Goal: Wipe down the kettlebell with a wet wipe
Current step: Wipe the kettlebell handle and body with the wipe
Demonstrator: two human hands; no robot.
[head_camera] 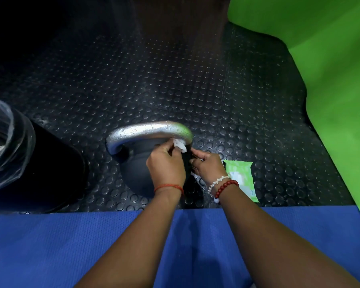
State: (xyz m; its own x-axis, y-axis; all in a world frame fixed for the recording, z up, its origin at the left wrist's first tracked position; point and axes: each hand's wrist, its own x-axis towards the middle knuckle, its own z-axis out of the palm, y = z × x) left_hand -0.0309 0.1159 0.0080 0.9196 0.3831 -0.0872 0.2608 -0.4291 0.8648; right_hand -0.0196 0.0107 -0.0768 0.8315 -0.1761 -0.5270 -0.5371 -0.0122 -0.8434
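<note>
a black rubber floor [133, 80] with raised round studs fills most of the view; a bright green mat [330, 80] covers the right side, its edge running diagonally down toward the near right corner; a blue mat [50, 246] spans the whole near edge, and both forearms reach out over it; at the left stands a black bin [40, 173] with a clear plastic liner [4, 132] folded over its rim; the kettlebell [133, 173] sits on the studded floor near the middle, just beyond the blue mat and just right of the bin, its black body tipped toward the camera and its silver handle [146, 129] arching across the far side, beaded with droplets; the left hand [166, 165] lies over the right part of the black body, fingers curled and pinching the wipe up under the right end of the handle; the right hand [208, 167] is just beside it at the kettlebell's right flank, fingers curled in with the tips at the black body; whether it grips anything i cannot tell; a green pack of wipes [242, 175] lies flat on the floor just right of the right hand, partly hidden by the wrist; the white wet wipe [180, 144] is bunched small, touching the handle; a red thread [168, 186] circles the left wrist; a red bead bracelet [227, 187] and a white bead bracelet [217, 181] sit on the right wrist
</note>
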